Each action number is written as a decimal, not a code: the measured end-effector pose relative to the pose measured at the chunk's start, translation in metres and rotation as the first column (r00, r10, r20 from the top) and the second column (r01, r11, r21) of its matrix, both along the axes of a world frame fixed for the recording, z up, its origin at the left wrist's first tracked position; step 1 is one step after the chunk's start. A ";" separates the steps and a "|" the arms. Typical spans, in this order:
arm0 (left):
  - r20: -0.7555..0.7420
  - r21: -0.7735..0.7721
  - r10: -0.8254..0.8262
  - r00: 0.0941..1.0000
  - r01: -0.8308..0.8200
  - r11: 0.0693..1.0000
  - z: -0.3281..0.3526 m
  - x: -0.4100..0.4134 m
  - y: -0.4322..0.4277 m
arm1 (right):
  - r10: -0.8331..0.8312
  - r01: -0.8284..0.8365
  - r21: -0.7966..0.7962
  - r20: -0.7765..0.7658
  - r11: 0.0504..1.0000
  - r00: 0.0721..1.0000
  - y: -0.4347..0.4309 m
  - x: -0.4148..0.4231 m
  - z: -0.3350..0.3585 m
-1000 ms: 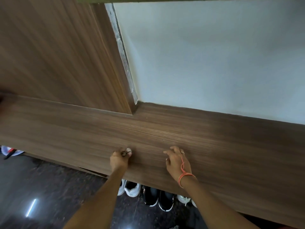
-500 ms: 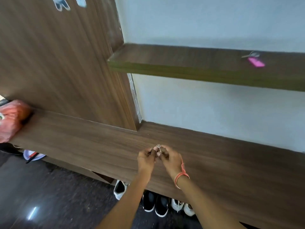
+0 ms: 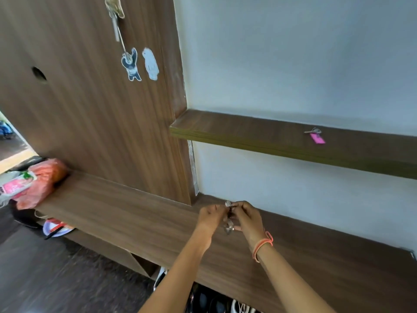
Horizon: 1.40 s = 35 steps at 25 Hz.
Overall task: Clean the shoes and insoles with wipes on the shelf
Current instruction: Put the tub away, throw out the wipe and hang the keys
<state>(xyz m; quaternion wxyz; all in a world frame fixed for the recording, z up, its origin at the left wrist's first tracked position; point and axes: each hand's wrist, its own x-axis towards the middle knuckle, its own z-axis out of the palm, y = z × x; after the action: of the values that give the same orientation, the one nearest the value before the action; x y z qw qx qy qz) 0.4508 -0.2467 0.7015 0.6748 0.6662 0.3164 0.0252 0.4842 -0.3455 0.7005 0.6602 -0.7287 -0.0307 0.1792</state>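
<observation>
The shoes (image 3: pixel 217 304) are kept low down under the long wooden shelf (image 3: pixel 135 213), untouched. A pink packet (image 3: pixel 15 185), which may be the wipes, is seen by an orange bag (image 3: pixel 42 184) at the shelf's far left end. A small shiny metal thing (image 3: pixel 228 223) is pinched between the left hand (image 3: pixel 211 216) and the right hand (image 3: pixel 247 218), fingers curled round it, just above the shelf near the wall. The cleaning is judged not yet begun; next the shiny thing should be put down and the packet, well off to the left, reached for.
</observation>
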 end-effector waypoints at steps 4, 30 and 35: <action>0.093 -0.004 0.002 0.996 -0.002 1.000 0.022 0.008 0.014 | 0.029 -0.028 0.057 -0.019 0.998 0.999 0.018 0.010 0.018; 0.533 0.440 -0.242 0.811 -0.022 0.898 0.169 0.102 0.312 | 0.005 0.048 -0.091 0.511 0.995 0.859 0.294 0.098 0.176; 0.652 0.349 -0.068 0.755 -0.219 0.911 0.216 0.132 0.346 | -0.033 0.043 -0.002 0.626 0.999 0.779 0.336 0.121 0.222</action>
<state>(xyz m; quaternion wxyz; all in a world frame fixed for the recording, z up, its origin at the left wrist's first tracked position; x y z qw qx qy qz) 0.5831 0.0995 0.9180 0.5877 0.7264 0.0769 0.3479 0.6056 -0.0095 0.9230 0.6102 -0.7526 -0.2320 -0.0859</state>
